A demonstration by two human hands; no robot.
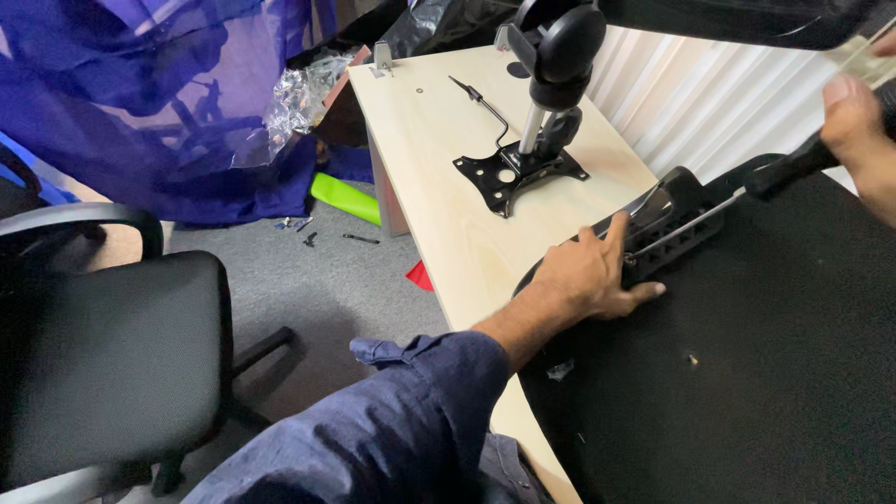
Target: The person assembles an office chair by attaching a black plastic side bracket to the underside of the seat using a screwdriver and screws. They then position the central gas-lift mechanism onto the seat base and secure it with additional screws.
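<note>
My left hand [593,275] presses flat on the edge of a black chair seat underside [747,373], fingers next to a black plastic armrest bracket [677,219]. At the upper right, my right hand [854,117] grips the black handle of a screwdriver [737,201]. Its metal shaft runs down-left into the bracket, close to my left index finger. A black metal chair mechanism plate with a gas cylinder [523,168] stands farther back on the light wooden table [448,177].
A black office chair [103,355] stands on the grey carpet at left. Blue sheer fabric [159,93] and crumpled plastic wrap [299,98] lie behind it. A green object [343,198] and small black parts lie on the floor. A white ribbed panel [700,93] runs along the right.
</note>
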